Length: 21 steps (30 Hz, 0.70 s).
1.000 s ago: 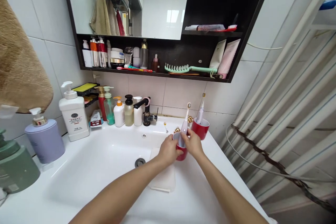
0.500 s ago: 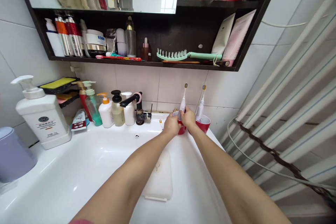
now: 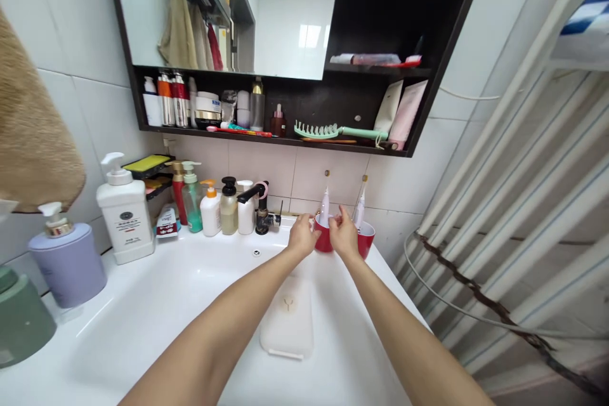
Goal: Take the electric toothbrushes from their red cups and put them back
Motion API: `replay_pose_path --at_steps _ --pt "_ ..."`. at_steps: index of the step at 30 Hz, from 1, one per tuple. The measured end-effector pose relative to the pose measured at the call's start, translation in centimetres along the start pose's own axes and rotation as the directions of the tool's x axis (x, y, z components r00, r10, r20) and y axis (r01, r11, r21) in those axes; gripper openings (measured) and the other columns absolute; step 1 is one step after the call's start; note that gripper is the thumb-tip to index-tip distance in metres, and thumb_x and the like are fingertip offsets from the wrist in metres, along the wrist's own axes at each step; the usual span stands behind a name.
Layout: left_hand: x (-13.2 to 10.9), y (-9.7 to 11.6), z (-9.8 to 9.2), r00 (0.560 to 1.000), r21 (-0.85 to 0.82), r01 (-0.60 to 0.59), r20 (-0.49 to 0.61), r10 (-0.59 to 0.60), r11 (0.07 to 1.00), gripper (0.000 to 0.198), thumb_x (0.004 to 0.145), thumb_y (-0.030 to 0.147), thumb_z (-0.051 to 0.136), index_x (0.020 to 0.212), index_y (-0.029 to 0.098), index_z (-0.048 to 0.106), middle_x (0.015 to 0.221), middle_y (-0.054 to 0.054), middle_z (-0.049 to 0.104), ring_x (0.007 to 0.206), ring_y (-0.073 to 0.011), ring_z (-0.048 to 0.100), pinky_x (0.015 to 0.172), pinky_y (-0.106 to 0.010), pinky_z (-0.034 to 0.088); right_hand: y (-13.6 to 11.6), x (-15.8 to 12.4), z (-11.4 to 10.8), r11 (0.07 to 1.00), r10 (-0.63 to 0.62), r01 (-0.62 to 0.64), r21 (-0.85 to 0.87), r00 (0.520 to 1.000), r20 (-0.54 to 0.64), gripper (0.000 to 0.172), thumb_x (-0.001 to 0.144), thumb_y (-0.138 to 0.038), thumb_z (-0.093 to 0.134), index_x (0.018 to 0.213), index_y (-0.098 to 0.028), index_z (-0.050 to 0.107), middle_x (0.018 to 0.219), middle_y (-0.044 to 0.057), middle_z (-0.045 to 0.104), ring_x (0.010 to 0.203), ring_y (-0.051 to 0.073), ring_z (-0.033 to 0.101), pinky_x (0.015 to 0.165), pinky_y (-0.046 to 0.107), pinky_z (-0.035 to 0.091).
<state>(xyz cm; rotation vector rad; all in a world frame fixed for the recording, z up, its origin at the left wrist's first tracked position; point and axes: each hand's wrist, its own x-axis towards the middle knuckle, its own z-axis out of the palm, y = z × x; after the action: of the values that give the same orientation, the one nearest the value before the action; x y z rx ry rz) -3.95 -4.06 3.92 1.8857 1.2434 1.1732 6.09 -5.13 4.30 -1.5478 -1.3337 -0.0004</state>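
A red cup (image 3: pixel 324 242) stands at the right back corner of the sink, with a white electric toothbrush (image 3: pixel 325 208) upright in it. My left hand (image 3: pixel 302 236) is at the cup's left side, fingers apart and the thumb close to its wall; whether it touches, I cannot tell. On the other side is my right hand (image 3: pixel 344 235), open, with thumb and fingers spread and nothing between them. Partly behind that hand, a second red cup (image 3: pixel 366 242) holds another white electric toothbrush (image 3: pixel 360 209), which leans right.
A translucent white case (image 3: pixel 287 323) lies in the white sink (image 3: pixel 190 304). Left of the black faucet (image 3: pixel 261 209) stand several pump bottles (image 3: pixel 210 210). Above hangs a dark mirror cabinet (image 3: pixel 304 98) with toiletries. Pale pipes (image 3: pixel 480 228) run along the right.
My hands have let go of the toothbrush and the cup and moved apart. The toothbrush now stands in the cup by itself. The view has tilted up and shifted left.
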Motion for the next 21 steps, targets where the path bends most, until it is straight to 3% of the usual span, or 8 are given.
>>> replay_pose_path --at_steps 3,5,7,9,11,14,17,21 --pt "-1.9 3.0 -2.3 1.0 -0.137 -0.004 -0.022 0.001 0.991 0.05 0.063 0.015 0.042 0.11 0.015 0.025 0.062 0.003 0.047 0.054 -0.0063 0.044 0.056 -0.02 0.035 -3.1 -2.7 -2.3 0.933 0.021 -0.03 0.359 0.999 0.029 0.057 0.063 -0.023 0.036 0.117 -0.015 0.02 0.051 -0.006 0.043 0.045 0.01 0.042 0.05 0.025 0.038" --pt "-3.7 5.4 -4.0 0.999 -0.301 -0.052 -0.011 0.051 0.952 0.062 0.064 0.015 0.04 0.116 0.02 0.008 0.057 0.007 0.043 0.044 -0.0029 0.038 0.048 -0.016 0.033 -5.7 -4.1 -4.3 0.776 -0.014 -0.028 0.63 0.998 0.062 0.065 0.061 -0.021 0.038 0.119 -0.021 0.01 0.048 -0.009 0.037 0.039 0.007 0.036 0.044 0.022 0.035" --pt "-5.5 7.8 -5.5 0.986 -0.645 -0.099 0.04 0.163 0.758 0.07 0.061 0.012 0.042 0.117 0.024 0.002 0.054 0.009 0.04 0.039 -0.0009 0.033 0.044 -0.015 0.029 -8.1 -5.3 -6.2 0.637 -0.096 -0.002 0.771 0.992 0.081 0.068 0.06 -0.02 0.04 0.119 -0.025 0.007 0.047 -0.01 0.036 0.038 0.006 0.033 0.041 0.02 0.032" --pt "-7.2 9.6 -6.6 0.959 -0.814 -0.087 0.087 0.268 0.575 0.075 0.058 0.012 0.046 0.117 0.027 0.003 0.053 0.01 0.039 0.038 -0.0003 0.032 0.043 -0.015 0.028 -9.8 -6.2 -7.7 0.553 -0.159 0.014 0.833 0.983 0.09 0.069 0.059 -0.018 0.041 0.119 -0.027 0.007 0.047 -0.01 0.036 0.038 0.006 0.033 0.04 0.019 0.031" --pt "-8.4 10.5 -7.2 0.94 -0.863 -0.059 0.122 0.32 0.501 0.077 0.056 0.013 0.049 0.116 0.029 0.004 0.052 0.01 0.039 0.038 -0.0005 0.033 0.042 -0.015 0.028 -10.9 -6.9 -8.5 0.516 -0.183 0.011 0.856 0.978 0.098 0.07 0.059 -0.017 0.042 0.119 -0.027 0.008 0.047 -0.01 0.037 0.039 0.005 0.033 0.04 0.019 0.03" --pt "-9.2 10.5 -7.6 0.956 -0.866 0.005 0.152 0.253 0.5 0.076 0.054 0.018 0.055 0.115 0.028 0.011 0.051 0.01 0.041 0.038 -0.001 0.035 0.041 -0.015 0.028 -11.2 -7.5 -8.8 0.5 -0.134 -0.041 0.865 0.983 0.124 0.062 0.059 -0.019 0.044 0.115 -0.027 0.019 0.046 -0.01 0.037 0.038 0.005 0.033 0.039 0.019 0.029" --pt "-9.2 9.8 -7.8 0.974 -0.849 0.139 0.211 0.085 0.509 0.045 0.058 0.041 0.049 0.095 0.016 0.038 0.044 0.008 0.039 0.032 -0.0011 0.03 0.035 -0.014 0.021 -11.1 -7.7 -8.6 0.45 0.034 -0.212 0.867 0.975 0.22 0.026 0.063 -0.036 0.04 0.082 -0.021 0.047 0.045 -0.007 0.039 0.035 0.006 0.033 0.036 0.02 0.029" --pt "-9.0 9.4 -8.3 0.912 -0.797 0.338 0.408 0.033 0.501 0.055 0.06 0.064 0.014 0.049 0.015 0.037 0.031 0.006 0.029 0.024 -0.0022 0.019 0.031 -0.016 0.01 -11.4 -7.5 -8.6 0.398 0.098 -0.398 0.827 0.914 0.393 0.045 0.064 -0.055 0.025 0.04 -0.018 0.033 0.035 -0.005 0.035 0.027 0.005 0.027 0.031 0.021 0.024"
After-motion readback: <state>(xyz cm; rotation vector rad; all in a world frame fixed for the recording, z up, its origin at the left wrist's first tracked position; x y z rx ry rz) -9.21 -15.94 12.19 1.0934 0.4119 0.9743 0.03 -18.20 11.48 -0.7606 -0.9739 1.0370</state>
